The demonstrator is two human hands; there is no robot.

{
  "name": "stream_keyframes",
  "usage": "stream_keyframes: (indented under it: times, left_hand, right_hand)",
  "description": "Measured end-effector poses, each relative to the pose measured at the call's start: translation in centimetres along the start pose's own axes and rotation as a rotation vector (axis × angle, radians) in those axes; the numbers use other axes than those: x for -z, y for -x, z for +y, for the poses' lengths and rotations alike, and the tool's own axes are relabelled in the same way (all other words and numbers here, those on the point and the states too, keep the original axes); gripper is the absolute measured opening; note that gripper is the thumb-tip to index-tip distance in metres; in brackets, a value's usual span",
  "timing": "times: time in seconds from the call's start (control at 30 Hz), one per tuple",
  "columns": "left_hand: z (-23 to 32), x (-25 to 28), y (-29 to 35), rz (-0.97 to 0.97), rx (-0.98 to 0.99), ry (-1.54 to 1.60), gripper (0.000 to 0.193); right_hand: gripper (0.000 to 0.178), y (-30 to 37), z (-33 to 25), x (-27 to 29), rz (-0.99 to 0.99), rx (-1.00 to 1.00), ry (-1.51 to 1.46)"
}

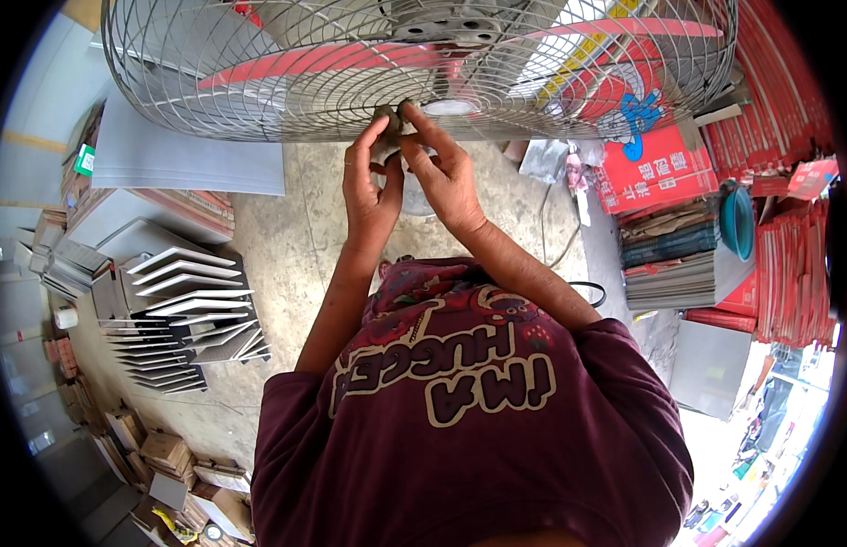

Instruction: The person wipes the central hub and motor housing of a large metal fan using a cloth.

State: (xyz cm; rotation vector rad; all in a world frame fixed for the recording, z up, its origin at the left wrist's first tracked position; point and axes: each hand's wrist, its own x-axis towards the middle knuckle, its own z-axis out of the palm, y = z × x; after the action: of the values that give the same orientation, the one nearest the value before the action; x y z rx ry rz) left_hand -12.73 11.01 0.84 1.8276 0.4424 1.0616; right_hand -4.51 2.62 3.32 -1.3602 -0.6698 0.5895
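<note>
A big round fan with a wire guard (259,114) and red blades (323,64) fills the top of the view. Both my hands are raised to the lower middle of the guard. Between my fingertips is a small dark grey-green piece (388,121), whose kind I cannot make out. My left hand (371,196) pinches it from the left with bent fingers. From the right, my right hand (451,187) closes on it, index fingertip near the wires. My fingers hide part of the piece.
Grey panels stand in a slotted rack (191,310) at left, beside a large grey board (186,150). Red cartons (661,173) and stacked tiles (674,278) with a teal basin (737,223) line the right. A dark cable (545,232) lies on the concrete floor (287,237).
</note>
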Motion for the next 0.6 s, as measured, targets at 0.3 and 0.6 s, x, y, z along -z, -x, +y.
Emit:
stream_keyframes:
  times: [0.3, 0.6]
  left_hand:
    - [-1.1, -0.3, 0.7, -0.054, 0.024, -0.070, 0.055]
    - [-0.4, -1.3, -0.4, -0.060, 0.030, -0.050, 0.054]
  right_hand:
    - [0.047, -0.1, 1.1, 0.8, -0.007, -0.010, 0.023]
    - [0.047, -0.8, 0.7, 1.0, -0.001, 0.019, 0.009]
